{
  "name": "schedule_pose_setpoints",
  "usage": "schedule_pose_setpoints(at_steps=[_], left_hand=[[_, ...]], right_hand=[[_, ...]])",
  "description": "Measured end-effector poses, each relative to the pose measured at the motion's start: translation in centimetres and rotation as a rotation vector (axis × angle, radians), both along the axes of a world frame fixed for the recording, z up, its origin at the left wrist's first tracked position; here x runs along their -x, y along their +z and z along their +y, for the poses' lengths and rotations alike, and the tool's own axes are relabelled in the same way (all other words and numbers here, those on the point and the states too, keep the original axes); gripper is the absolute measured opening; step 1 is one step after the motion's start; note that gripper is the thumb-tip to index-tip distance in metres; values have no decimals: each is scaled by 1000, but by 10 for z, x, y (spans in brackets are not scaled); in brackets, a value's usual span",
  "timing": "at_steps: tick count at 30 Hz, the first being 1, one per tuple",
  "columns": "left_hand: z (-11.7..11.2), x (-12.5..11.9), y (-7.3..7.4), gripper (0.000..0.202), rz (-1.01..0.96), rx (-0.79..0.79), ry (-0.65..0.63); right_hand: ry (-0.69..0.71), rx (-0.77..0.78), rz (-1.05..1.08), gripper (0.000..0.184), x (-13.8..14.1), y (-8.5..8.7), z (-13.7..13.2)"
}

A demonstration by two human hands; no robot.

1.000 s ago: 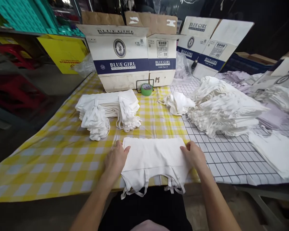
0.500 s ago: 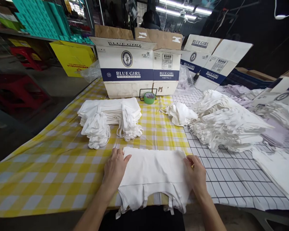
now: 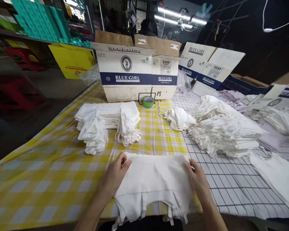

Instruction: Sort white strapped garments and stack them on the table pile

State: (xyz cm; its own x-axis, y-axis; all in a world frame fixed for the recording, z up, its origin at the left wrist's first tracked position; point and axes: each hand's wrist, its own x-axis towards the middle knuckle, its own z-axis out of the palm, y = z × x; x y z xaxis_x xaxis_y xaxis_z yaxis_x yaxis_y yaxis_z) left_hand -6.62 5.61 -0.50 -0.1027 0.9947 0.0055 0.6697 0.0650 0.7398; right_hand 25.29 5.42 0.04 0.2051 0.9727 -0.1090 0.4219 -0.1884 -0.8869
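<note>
A white strapped garment [image 3: 155, 183] lies flat on the yellow checked tablecloth [image 3: 50, 173] right in front of me, its straps hanging over the near edge. My left hand [image 3: 117, 173] pinches its far left corner between thumb and fingers. At the far right corner my right hand [image 3: 196, 176] grips the cloth the same way. A neat stack of folded white garments [image 3: 106, 122] sits just beyond my left hand. A large loose heap of white garments [image 3: 226, 128] lies to the right.
A Blue Girl cardboard box [image 3: 135, 73] stands at the back of the table, with a green tape roll [image 3: 148, 101] in front of it. More boxes [image 3: 207, 69] and pale garments [image 3: 276, 173] fill the right side on a black-grid cloth [image 3: 231, 189].
Both hands went from resting flat on the garment's sides to pinching its far corners, and the cloth there has wrinkled. The view tilted up a little.
</note>
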Motion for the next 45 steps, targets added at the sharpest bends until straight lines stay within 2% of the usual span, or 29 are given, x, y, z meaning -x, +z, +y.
schedule_pose_setpoints(at_steps=[3,6,10,12,17,23,25,27,29,31,33,35,37,40,42,45], left_hand=[[-10,7,19,24,-142,25,4],[-20,26,40,31,-255,75,48],[-28,74,63,35,-437,74,68],[-28,101,72,38,-494,36,131],[-13,152,102,48,-542,-99,354],[5,181,134,57,-541,-215,526],[20,193,142,57,-494,-248,550],[46,208,148,56,-468,-306,523],[84,224,149,55,-459,-375,447],[126,239,142,52,-339,-416,376],[166,252,128,46,-251,-400,407],[194,261,107,34,-149,-360,431],[209,266,86,31,-48,-318,443],[215,271,63,42,83,-298,435],[217,274,58,47,155,-306,417],[221,276,59,45,235,-314,390]], right_hand=[[-41,6,113,36,7,17,3],[-22,-8,187,34,18,39,8],[42,-84,256,28,40,70,19],[71,-156,245,28,57,84,30],[166,-343,117,29,107,109,63],[193,-528,85,24,153,119,100],[177,-568,69,24,166,123,119],[178,-593,49,26,181,128,147],[200,-617,-1,30,201,128,185],[224,-626,-119,33,223,121,227],[258,-558,-219,34,246,104,267],[271,-513,-256,29,265,81,296],[282,-459,-302,22,278,56,314],[283,-410,-370,19,283,30,326],[284,-400,-411,18,281,23,333],[285,-380,-471,19,277,21,344]])
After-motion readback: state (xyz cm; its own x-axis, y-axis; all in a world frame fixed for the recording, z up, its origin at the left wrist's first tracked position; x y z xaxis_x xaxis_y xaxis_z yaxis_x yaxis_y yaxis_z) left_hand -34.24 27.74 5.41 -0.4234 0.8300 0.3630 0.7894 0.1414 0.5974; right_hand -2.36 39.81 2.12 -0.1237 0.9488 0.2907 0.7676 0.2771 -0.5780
